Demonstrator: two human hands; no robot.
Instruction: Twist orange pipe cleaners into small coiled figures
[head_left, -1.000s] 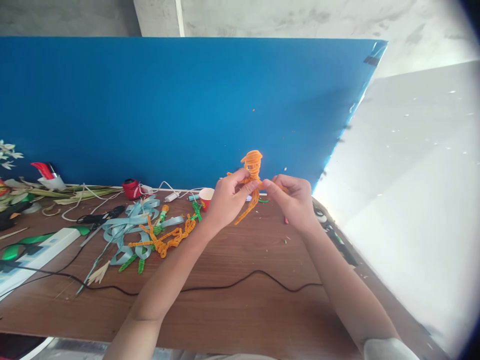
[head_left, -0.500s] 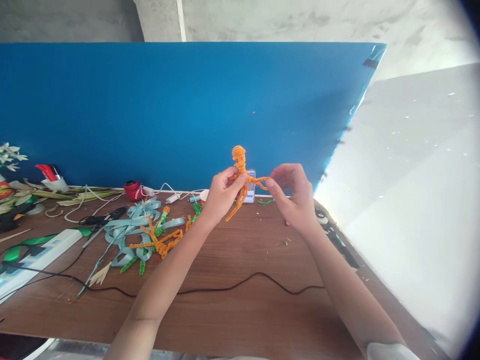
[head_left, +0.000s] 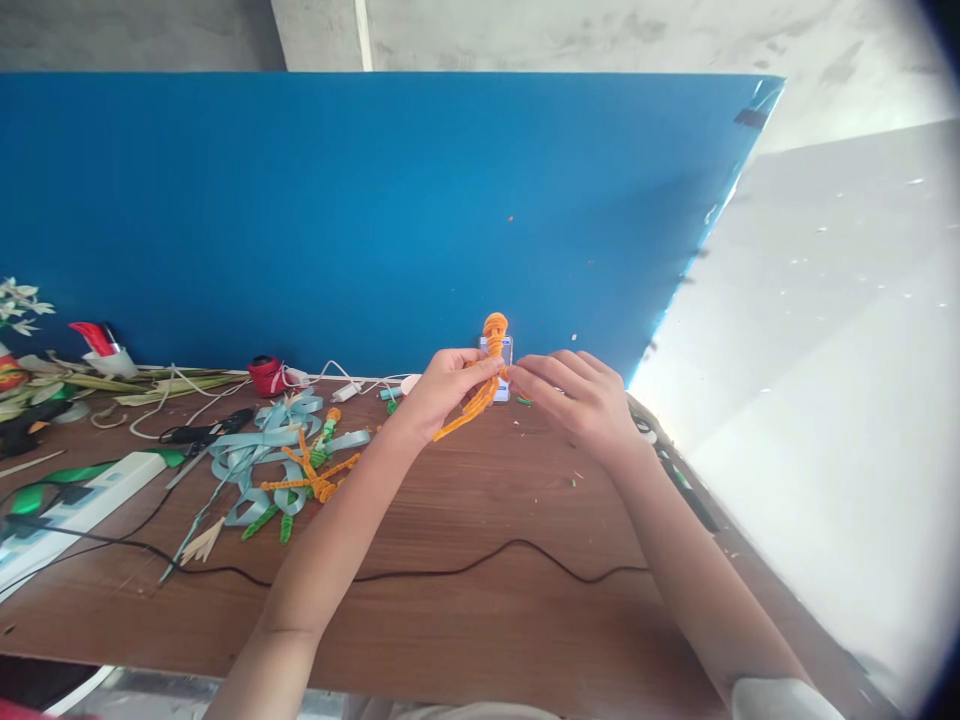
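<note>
With the upright smartphone with a lit screen point(head_left: 508, 350) serving as landmark, a long white plastic power strip point(head_left: 82, 520) is lying far to its left. Nearer the phone, still on its left, a loose heap of flat pale-blue ribbon point(head_left: 240, 455) is covering part of the brown wood-grain table point(head_left: 465, 510), and a bent, many-limbed orange pipe-cleaner piece point(head_left: 321, 487) is lying across it.

Just left of the phone, the left hand point(head_left: 442, 385) is pinching a slim, round-headed figure of wound orange pipe cleaner point(head_left: 495, 342) at its middle, thumb pressing against fingers. The figure is hanging in front of the phone, hiding part of it; its long axis is running nearly upright, coiled head uppermost, while its loose strands are slanting down to the left.

Just right of the phone, the right hand point(head_left: 581, 400) is pointing its close-set fingers leftward, roughly square to that axis, the tips meeting the figure's right side. Whether they are pinching it or only touching, I cannot tell. The left hand is having the surer hold.
</note>
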